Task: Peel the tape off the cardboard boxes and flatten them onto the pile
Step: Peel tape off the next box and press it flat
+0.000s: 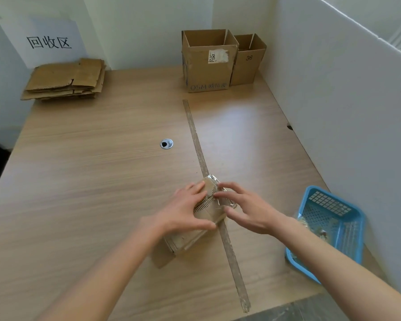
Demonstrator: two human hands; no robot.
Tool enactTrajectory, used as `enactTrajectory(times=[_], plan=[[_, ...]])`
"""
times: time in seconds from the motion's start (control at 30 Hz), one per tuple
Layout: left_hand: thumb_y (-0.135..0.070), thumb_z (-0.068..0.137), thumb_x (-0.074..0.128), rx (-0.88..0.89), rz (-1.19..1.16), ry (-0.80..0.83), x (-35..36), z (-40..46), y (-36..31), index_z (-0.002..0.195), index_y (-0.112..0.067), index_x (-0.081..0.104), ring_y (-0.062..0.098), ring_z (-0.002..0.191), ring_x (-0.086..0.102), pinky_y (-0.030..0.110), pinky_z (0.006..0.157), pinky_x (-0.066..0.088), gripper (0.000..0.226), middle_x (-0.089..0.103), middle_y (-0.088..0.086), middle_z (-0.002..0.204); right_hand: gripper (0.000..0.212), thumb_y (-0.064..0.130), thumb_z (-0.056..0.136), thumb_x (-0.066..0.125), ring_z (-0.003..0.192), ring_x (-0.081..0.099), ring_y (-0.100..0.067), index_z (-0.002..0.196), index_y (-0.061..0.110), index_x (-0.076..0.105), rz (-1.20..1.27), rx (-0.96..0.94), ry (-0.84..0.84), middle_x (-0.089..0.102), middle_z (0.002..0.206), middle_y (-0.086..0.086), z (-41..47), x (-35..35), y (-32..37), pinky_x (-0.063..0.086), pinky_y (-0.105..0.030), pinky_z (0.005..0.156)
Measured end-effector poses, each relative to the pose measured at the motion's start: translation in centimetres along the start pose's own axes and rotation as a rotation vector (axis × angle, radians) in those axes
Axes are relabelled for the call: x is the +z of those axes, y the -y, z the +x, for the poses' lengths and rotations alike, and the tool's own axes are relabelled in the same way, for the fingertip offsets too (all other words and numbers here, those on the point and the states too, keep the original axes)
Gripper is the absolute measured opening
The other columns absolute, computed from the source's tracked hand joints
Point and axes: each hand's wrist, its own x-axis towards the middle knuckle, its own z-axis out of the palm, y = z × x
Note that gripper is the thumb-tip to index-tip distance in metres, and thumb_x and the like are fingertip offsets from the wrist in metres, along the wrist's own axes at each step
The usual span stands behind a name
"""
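Box (195, 225): a small one, lying on the table (90, 170) right in front of me, across the strip (196, 140) that runs down the desktop. My left hand (183, 212) lies spread over its top, thumb round the near edge, pressing it down so it won't slide while I pick at it. My right hand (245, 212) has its fingers curled at the clear tape (214, 181) on the far end, feeling for an edge; whether they have actually pinched it I cannot tell. The basket (347, 218) sits close on my right, handy for scraps. The pile (65, 79) waits at the far left corner, two open boxes (208, 70) at the back.
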Motion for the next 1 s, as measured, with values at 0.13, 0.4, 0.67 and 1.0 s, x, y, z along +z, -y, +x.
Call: enactTrajectory(times=[0.13,0.4,0.67,1.0], plan=[[-0.089,0.065,0.049,-0.087,0.287,-0.171,4.9,-1.3,-1.7,0.161,-0.017,-0.010,0.022,0.155,-0.019,0.050,0.125,-0.005,0.134,-0.026,-0.001,0.167,0.044,0.054,0.092,0.064,0.090,0.064,-0.019,0.126,0.027,0.061,-0.202,-0.008,-0.043,0.045,0.137,0.014,-0.1,0.7,0.5,0.053,-0.039,0.081],[-0.061,0.079,0.064,0.308,0.234,-0.181,3.1,-1.3,2.6,0.161,-0.027,0.020,0.009,0.156,0.004,0.030,0.126,0.004,0.099,0.004,-0.011,0.170,0.016,0.027,0.097,0.067,0.087,0.063,-0.012,0.090,0.013,0.066,-0.003,0.132,-0.118,0.063,0.098,0.004,-1.1,-1.0,-2.2,0.054,-0.031,0.081],[-0.062,0.080,0.067,0.341,0.252,-0.134,1.6,-0.3,3.4,0.160,-0.027,0.023,0.006,0.155,0.002,0.029,0.126,0.002,0.098,0.006,-0.014,0.169,0.028,0.030,0.078,0.084,0.102,0.072,-0.007,0.104,0.018,0.081,0.556,0.348,0.051,0.077,0.109,0.010,-2.2,-3.7,-4.9,0.054,-0.014,0.085],[-0.064,0.077,0.061,0.307,0.309,-0.188,2.6,-1.4,4.0,0.160,-0.032,0.020,0.003,0.155,-0.004,0.031,0.127,0.001,0.098,0.001,-0.017,0.169,0.044,0.043,0.068,0.092,0.108,0.070,-0.005,0.109,0.033,0.076,0.459,0.352,0.000,0.076,0.110,0.012,-5.4,-9.5,-7.6,0.054,-0.026,0.094]])
